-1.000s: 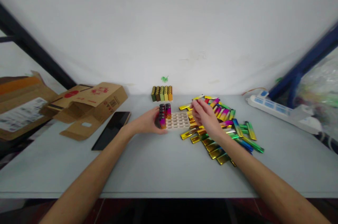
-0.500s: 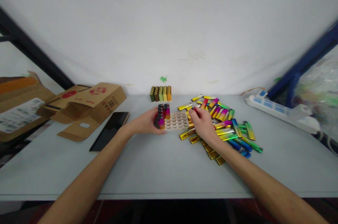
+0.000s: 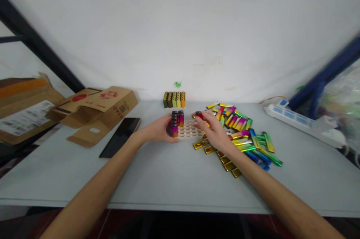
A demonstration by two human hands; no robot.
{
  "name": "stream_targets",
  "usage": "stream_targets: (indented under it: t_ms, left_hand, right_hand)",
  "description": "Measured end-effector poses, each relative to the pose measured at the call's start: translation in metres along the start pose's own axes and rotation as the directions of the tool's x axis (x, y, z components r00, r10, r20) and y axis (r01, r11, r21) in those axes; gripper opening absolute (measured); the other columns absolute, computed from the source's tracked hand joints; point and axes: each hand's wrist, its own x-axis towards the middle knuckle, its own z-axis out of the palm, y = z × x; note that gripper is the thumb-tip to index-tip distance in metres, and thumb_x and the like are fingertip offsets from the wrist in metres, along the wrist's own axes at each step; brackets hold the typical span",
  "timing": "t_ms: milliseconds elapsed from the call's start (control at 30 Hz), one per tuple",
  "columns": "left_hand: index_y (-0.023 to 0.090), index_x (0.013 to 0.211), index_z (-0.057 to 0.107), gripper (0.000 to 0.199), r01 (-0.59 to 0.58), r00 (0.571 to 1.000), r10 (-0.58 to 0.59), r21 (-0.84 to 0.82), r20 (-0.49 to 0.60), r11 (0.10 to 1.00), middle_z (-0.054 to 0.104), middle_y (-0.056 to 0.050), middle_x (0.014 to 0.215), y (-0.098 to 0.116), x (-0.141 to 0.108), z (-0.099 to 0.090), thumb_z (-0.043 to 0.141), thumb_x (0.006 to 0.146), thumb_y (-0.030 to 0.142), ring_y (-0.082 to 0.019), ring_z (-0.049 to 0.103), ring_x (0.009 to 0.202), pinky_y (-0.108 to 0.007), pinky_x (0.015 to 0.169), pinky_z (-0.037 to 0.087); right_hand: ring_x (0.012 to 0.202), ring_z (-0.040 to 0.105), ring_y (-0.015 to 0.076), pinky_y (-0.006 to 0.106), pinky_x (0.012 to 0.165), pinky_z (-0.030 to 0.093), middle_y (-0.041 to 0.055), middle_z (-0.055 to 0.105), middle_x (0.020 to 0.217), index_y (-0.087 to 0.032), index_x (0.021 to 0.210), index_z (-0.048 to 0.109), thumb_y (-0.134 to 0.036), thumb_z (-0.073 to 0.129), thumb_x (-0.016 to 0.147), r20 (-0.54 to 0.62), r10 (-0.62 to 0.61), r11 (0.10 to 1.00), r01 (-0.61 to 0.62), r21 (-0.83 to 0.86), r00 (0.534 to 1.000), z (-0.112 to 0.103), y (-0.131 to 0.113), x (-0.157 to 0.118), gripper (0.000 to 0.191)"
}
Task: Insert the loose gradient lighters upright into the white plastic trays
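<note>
A white tray (image 3: 189,131) with rows of holes lies on the table. Several upright lighters (image 3: 174,130) with black tops and pink-to-yellow bodies fill holes at its left end. My left hand (image 3: 161,129) is closed around that end, against the lighters; some of its fingers are hidden behind them. Over the tray's right part, my right hand (image 3: 214,128) pinches a lighter (image 3: 198,114) with a black top and a red body, its lower part hard to make out. Beside and beneath my right hand spreads a heap of loose metallic lighters (image 3: 240,124) in gold, pink, green and blue.
A block of upright lighters (image 3: 174,100) in green, yellow and orange stands near the wall. To the left lie a dark phone or tablet (image 3: 120,137), an open cardboard box (image 3: 107,105) and a labelled brown package (image 3: 25,115). At the right sits a white power strip (image 3: 303,121).
My right hand has moved left from the edge of the heap to above the tray, carrying the lighter. My left hand keeps its hold on the tray. The view has shifted slightly.
</note>
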Motion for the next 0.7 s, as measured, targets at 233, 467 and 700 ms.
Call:
stream_targets:
  t_ms: [233, 467, 700]
  left_hand:
    - [0.02, 0.137, 0.065, 0.076, -0.025, 1.0, 0.026, -0.004, 0.004, 1.0, 0.071, -0.013, 0.142, -0.001, 0.0, 0.0, 0.093, 0.071, 0.042, -0.036, 0.068, 0.13, -0.051, 0.121, 0.054]
    - [0.02, 0.14, 0.064, 0.08, -0.008, 1.0, 0.008, 0.024, 0.008, 1.0, 0.07, -0.013, 0.143, 0.0, 0.001, 0.0, 0.095, 0.069, 0.042, -0.036, 0.068, 0.131, -0.05, 0.121, 0.053]
    - [0.02, 0.137, 0.063, 0.077, 0.011, 1.0, -0.011, 0.009, 0.015, 1.0, 0.071, -0.013, 0.141, 0.006, 0.0, -0.001, 0.094, 0.071, 0.043, -0.036, 0.069, 0.128, -0.052, 0.118, 0.055]
  right_hand:
    - [0.089, 0.069, 0.0238, 0.038, 0.082, 0.058, 0.008, 0.075, 0.092, -0.022, 0.091, 0.082, -0.053, 0.068, 0.106, 0.082, -0.081, 0.994, 0.086, -0.069, 0.993, 0.004, -0.009, 0.006, 0.038]
    - [0.085, 0.077, 0.0214, 0.034, 0.078, 0.063, 0.0064, 0.083, 0.097, -0.021, 0.117, 0.08, -0.038, 0.081, 0.095, -0.016, 0.001, 0.998, 0.0, 0.067, 1.0, 0.025, 0.002, 0.007, 0.027]
    - [0.089, 0.08, 0.0232, 0.036, 0.088, 0.063, 0.0077, 0.085, 0.105, -0.022, 0.117, 0.079, -0.029, 0.076, 0.1, 0.1, -0.044, 0.988, 0.057, -0.14, 0.994, 0.021, -0.006, 0.012, 0.019]
